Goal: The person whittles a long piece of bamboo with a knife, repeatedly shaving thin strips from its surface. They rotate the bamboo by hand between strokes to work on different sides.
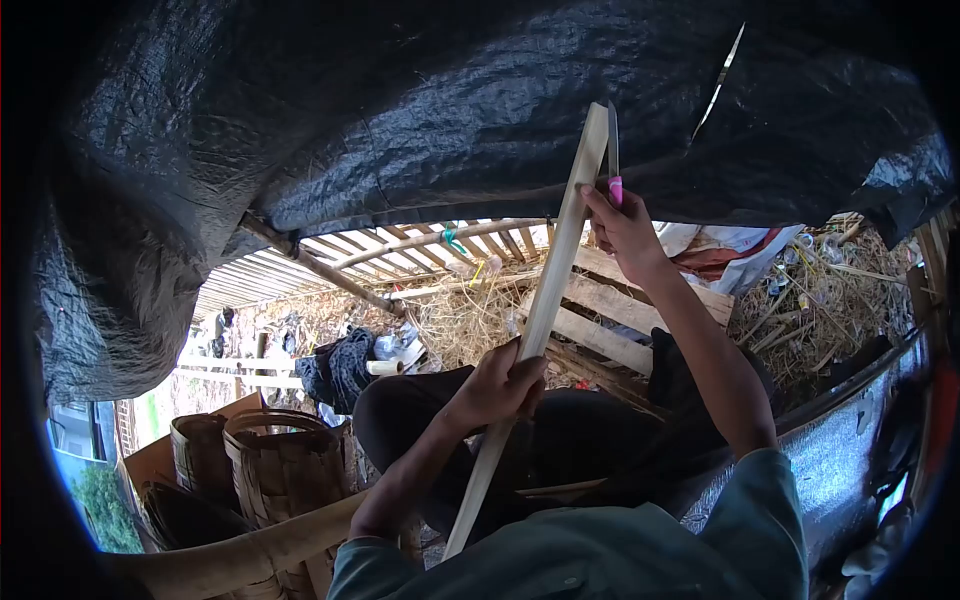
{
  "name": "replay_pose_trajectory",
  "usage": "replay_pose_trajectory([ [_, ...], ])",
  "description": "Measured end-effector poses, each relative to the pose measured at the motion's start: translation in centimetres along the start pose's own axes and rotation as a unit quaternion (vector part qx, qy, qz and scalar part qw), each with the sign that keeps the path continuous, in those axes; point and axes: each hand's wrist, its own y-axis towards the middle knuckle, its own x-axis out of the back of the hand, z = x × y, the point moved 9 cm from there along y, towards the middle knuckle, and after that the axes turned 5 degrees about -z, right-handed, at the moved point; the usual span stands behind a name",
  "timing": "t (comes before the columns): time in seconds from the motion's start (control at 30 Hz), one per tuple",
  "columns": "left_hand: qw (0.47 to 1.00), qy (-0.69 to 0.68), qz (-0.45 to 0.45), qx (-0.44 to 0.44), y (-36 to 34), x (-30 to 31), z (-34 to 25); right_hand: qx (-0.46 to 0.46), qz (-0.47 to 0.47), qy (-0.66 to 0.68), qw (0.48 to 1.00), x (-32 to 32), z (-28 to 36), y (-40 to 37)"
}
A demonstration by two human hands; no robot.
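A long, pale bamboo strip [553, 270] runs slantwise from my lap up toward the black sheeting. My left hand [497, 385] is closed around its lower half. Higher up, my right hand [627, 238] grips a knife [614, 150] by its pink handle, the thumb lying against the strip's edge. The blade points upward alongside the strip's top end, close to its right side. Below both hands are my crossed legs in dark trousers [400, 410].
Black plastic sheeting [480, 130] hangs across the front, with a slit at upper right. Wooden slats [610, 325] and dry straw [460, 325] lie beyond my legs. Woven baskets [275, 465] stand at left behind a thick bamboo pole [230, 550]. A dark cloth bundle [343, 370] lies nearby.
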Motion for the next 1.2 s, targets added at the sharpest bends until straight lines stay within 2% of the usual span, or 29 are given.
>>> replay_pose_trajectory([
  [0.13,0.997,0.000,-0.063,-0.039,0.5,1.1,-0.9,0.133,-0.033,-0.094,0.986,-0.3,1.7,0.1],
  [0.17,0.996,-0.007,-0.078,-0.045,0.7,1.4,-0.9,0.151,-0.026,-0.153,0.976,-0.6,2.0,-0.4],
  [0.2,0.982,0.063,-0.127,-0.125,0.6,2.0,-2.1,0.170,-0.018,-0.212,0.962,-0.8,2.5,-1.0],
  [0.3,0.989,0.028,-0.137,-0.057,0.7,2.7,-1.5,0.211,0.052,-0.331,0.918,-2.7,3.8,-3.5],
  [0.47,0.982,0.062,-0.161,-0.078,0.9,3.4,-1.4,0.282,0.177,-0.485,0.809,-5.5,2.4,-7.5],
  [0.57,0.980,0.069,-0.163,-0.087,1.1,3.6,-1.4,0.330,0.190,-0.491,0.784,-6.3,1.7,-9.5],
  [0.7,0.973,0.106,-0.170,-0.113,1.6,3.4,-1.0,0.327,0.201,-0.502,0.775,-7.0,0.1,-10.5],
  [0.9,0.967,0.152,-0.177,-0.102,1.8,3.4,-1.0,0.317,0.185,-0.571,0.735,-7.4,-0.5,-10.4],
  [1.0,0.946,0.214,-0.193,-0.151,1.4,3.1,-2.6,0.323,0.173,-0.577,0.729,-7.3,-0.4,-10.5],
  [1.1,0.909,0.222,-0.230,-0.266,0.6,2.8,-3.8,0.328,0.150,-0.607,0.708,-7.1,-1.0,-9.7],
  [1.13,0.920,0.222,-0.230,-0.226,1.1,3.1,-3.3,0.327,0.143,-0.623,0.696,-7.0,-0.9,-9.1],
  [1.17,0.930,0.221,-0.228,-0.182,1.1,3.3,-2.6,0.264,0.092,-0.629,0.725,-5.5,-0.2,-6.7],
  [1.2,0.940,0.217,-0.215,-0.152,1.1,3.2,-2.3,0.237,0.064,-0.638,0.730,-4.4,0.4,-4.5],
])
